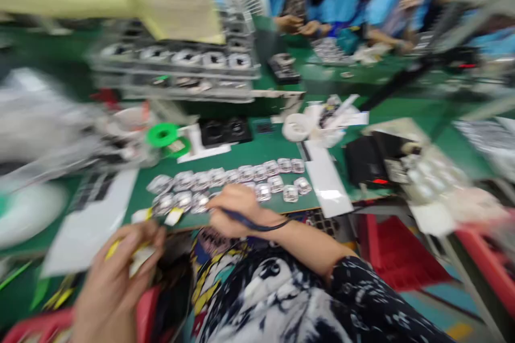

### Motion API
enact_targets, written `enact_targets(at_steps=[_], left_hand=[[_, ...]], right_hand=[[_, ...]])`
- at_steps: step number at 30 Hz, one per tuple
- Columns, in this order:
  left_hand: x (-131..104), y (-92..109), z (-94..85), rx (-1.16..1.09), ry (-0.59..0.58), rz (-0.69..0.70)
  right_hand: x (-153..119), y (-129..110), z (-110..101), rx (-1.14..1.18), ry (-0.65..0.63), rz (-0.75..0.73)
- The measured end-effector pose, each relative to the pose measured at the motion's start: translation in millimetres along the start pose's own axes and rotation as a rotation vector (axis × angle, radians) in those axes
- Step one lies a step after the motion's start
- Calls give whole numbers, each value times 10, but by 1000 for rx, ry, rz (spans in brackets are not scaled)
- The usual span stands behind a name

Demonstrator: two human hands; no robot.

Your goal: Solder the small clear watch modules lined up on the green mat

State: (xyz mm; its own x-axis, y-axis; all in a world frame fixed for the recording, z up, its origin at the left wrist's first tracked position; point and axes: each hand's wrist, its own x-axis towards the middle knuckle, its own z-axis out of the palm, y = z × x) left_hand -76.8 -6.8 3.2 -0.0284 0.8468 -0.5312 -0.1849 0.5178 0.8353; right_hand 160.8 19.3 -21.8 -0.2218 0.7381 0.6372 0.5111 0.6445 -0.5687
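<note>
Two rows of small silvery-white parts (245,173) lie along the green bench top (265,147). My right hand (235,210), with a dark strap at its wrist, is at the bench's near edge, its fingers closed against the lower row; whether they grip a part is hidden. At the lower left, my left hand (124,257) curls around a yellow and white piece (140,258), held off the bench. A similar yellow and white tag (174,216) rests at the left end of the lower row. The picture is blurred.
A green spool (163,135), a black device (225,131) and a white cup (296,127) stand behind the rows. White sheets (328,179) flank them. A black box (366,159) is at right. Racked trays (177,72) and people in blue are beyond.
</note>
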Motion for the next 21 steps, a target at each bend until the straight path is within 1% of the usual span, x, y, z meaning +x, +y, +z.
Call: enact_targets(at_steps=[1, 2, 3, 5, 8, 13, 17, 19, 21], left_hand=[[-58, -15, -28, -116, -13, 84], [-77, -18, -36, -195, -61, 141], [-60, -10, -36, -239, -102, 163], [29, 21, -36, -342, -172, 151], [127, 48, -47, -400, -226, 119], [119, 16, -63, -467, -243, 71], [119, 35, -91, -499, -238, 74], [110, 45, -110, -484, -238, 108], [85, 42, -123, -408, -200, 190]], right_hand=[[10, -2, -1, 60, 41, 6], [24, 4, 1, 111, 97, 11], [37, 16, 4, 149, 84, 31], [56, 39, 14, 204, 72, 49], [54, 28, 15, 227, 71, 57], [37, -6, 22, 208, 71, 54], [31, 19, 41, 209, 81, 49], [27, 31, 44, 206, 79, 45], [22, 38, 44, 202, 78, 41]])
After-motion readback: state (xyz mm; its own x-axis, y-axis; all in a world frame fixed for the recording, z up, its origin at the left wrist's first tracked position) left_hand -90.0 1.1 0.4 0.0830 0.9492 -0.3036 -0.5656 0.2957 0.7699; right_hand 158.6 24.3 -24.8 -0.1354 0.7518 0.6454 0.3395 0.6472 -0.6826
